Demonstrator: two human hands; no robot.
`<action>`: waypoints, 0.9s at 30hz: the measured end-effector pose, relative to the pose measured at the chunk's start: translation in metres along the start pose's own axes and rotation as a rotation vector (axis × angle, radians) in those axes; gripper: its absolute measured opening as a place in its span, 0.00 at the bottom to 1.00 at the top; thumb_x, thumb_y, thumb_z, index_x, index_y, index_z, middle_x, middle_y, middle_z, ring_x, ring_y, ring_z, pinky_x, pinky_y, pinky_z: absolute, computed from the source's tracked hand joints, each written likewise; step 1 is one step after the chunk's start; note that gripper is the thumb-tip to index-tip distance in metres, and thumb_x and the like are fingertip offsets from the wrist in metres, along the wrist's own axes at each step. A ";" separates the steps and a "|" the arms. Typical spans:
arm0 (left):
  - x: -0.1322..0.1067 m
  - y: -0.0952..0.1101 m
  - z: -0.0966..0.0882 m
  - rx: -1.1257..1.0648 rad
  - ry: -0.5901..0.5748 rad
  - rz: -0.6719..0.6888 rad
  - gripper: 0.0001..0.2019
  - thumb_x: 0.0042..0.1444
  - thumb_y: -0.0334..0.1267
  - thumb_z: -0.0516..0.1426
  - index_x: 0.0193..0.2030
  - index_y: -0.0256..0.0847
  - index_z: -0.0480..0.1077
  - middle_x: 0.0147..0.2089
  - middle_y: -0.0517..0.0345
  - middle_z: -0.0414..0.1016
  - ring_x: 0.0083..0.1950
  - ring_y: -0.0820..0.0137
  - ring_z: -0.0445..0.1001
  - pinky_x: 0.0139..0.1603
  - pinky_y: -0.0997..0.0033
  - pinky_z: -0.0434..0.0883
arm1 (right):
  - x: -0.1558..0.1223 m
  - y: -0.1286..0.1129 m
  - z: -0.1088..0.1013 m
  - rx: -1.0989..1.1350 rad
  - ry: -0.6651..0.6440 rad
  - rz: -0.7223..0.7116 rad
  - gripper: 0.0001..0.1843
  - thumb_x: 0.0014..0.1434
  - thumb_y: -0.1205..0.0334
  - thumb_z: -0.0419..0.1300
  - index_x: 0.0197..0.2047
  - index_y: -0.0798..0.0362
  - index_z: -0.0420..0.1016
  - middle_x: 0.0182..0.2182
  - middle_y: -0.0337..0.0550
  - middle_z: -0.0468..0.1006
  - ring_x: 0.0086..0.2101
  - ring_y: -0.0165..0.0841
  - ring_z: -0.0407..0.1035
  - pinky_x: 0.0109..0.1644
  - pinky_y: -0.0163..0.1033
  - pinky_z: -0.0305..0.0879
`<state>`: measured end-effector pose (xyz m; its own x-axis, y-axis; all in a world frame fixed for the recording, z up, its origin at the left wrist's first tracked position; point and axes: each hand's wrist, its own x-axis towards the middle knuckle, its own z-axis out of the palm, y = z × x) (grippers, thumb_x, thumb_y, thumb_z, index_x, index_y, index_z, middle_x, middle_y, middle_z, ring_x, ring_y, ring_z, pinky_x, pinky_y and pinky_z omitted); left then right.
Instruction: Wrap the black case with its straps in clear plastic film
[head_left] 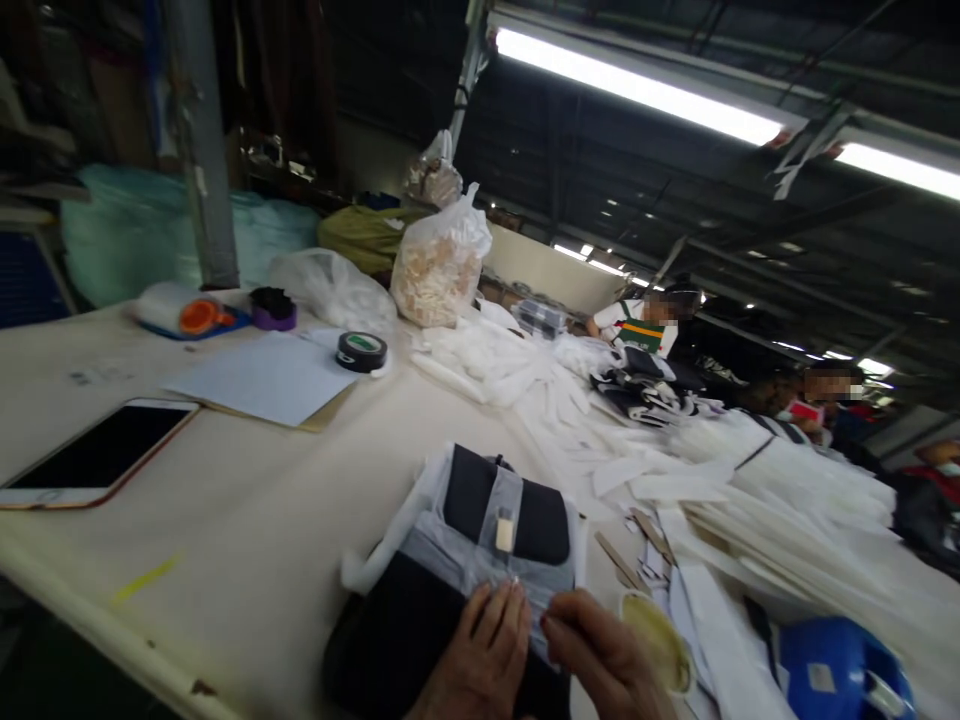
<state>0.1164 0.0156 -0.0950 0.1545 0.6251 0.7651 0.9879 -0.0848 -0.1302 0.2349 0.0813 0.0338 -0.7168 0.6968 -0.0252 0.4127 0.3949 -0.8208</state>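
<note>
A black bag [397, 620] with a flap and a pale metal-looking clasp [504, 532] lies in front of me at the table's near side. Thin white tissue paper [442, 540] wraps its middle and runs up under the clasp. My left hand [487, 640] rests flat on the bag's lower part, fingers stretched out and fingertips at the tissue's edge. Just to its right, my right hand [600, 650] has its fingers curled in a pinch by the tissue at the bag's right side. Whatever is between those fingertips is hidden.
Right of the bag stand a tub of yellowish stuff [660, 640] and a blue container [844, 670], with white sheets [787, 520] piled beyond. Leftward lie a phone [101, 450], paper [262, 375] and a black tape roll [361, 352]. Co-workers [637, 325] are farther back.
</note>
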 end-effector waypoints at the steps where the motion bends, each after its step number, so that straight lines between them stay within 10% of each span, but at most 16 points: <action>1: -0.001 0.003 0.003 -0.004 0.013 -0.011 0.30 0.58 0.59 0.44 0.47 0.32 0.68 0.49 0.45 0.71 0.55 0.54 0.62 0.58 0.54 0.51 | 0.012 -0.008 0.010 0.018 -0.086 -0.031 0.15 0.55 0.48 0.53 0.26 0.51 0.68 0.21 0.35 0.66 0.25 0.29 0.61 0.30 0.32 0.58; 6: -0.003 0.010 0.008 -0.015 -0.054 -0.012 0.17 0.59 0.41 0.51 0.53 0.35 0.65 0.48 0.53 0.72 0.51 0.55 0.65 0.55 0.55 0.55 | 0.058 -0.007 0.043 -0.122 -0.134 0.053 0.12 0.55 0.56 0.51 0.23 0.52 0.63 0.20 0.35 0.64 0.25 0.29 0.59 0.29 0.33 0.53; 14: 0.001 0.013 0.009 -0.049 0.043 -0.084 0.13 0.61 0.41 0.49 0.48 0.40 0.69 0.47 0.58 0.73 0.50 0.57 0.66 0.54 0.54 0.54 | 0.075 -0.013 0.056 -0.453 -0.091 0.180 0.11 0.53 0.65 0.56 0.20 0.53 0.68 0.19 0.40 0.72 0.25 0.31 0.66 0.28 0.34 0.52; 22: 0.010 0.006 -0.020 -0.400 -0.472 -0.100 0.32 0.59 0.57 0.45 0.59 0.32 0.60 0.59 0.41 0.64 0.60 0.49 0.59 0.59 0.49 0.52 | 0.084 -0.018 0.059 -0.502 -0.037 0.316 0.09 0.49 0.64 0.59 0.19 0.52 0.70 0.18 0.41 0.74 0.25 0.33 0.70 0.27 0.34 0.56; 27: 0.015 0.003 -0.038 -0.455 -0.479 -0.129 0.31 0.62 0.52 0.42 0.64 0.28 0.52 0.64 0.38 0.55 0.65 0.50 0.51 0.64 0.50 0.41 | 0.080 -0.019 0.060 -0.528 0.018 0.341 0.05 0.49 0.62 0.60 0.24 0.53 0.71 0.23 0.43 0.76 0.29 0.36 0.71 0.28 0.34 0.56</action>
<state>0.1222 -0.0047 -0.0601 0.1143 0.9185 0.3785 0.9228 -0.2392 0.3019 0.1358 0.0939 0.0135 -0.4882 0.8437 -0.2231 0.8418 0.3878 -0.3756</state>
